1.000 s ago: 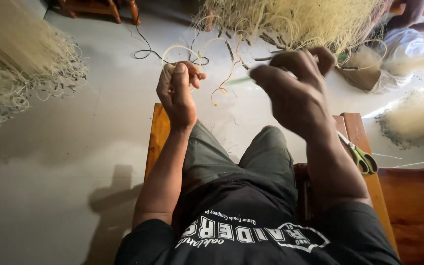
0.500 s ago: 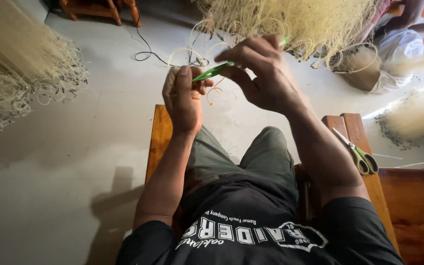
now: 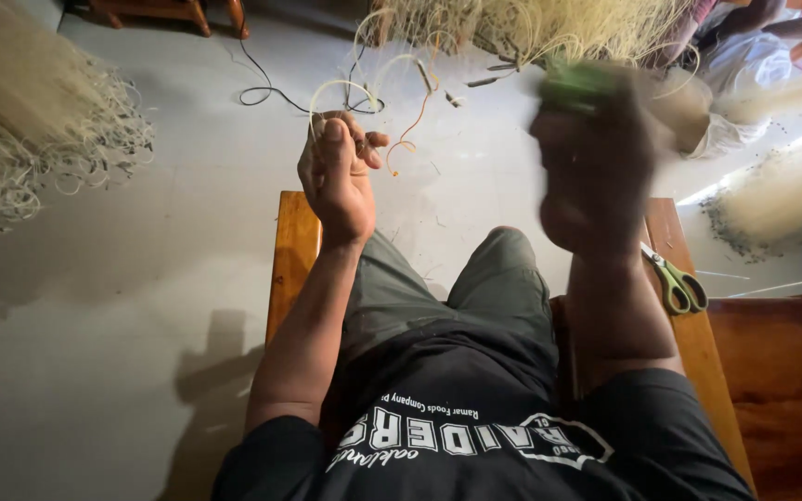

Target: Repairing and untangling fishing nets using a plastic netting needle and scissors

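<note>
Head view: left hand (image 3: 336, 176) pinched pale strands (image 3: 364, 93); blurred right hand (image 3: 596, 158) gripped a green tool (image 3: 575, 82) beside them, mid-stroke.

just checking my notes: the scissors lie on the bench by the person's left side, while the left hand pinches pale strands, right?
Not quite. The scissors lie on the bench by the person's right side, next to the right forearm, not the left. The head view shows this. The rest holds: the left hand pinches pale strands.
</note>
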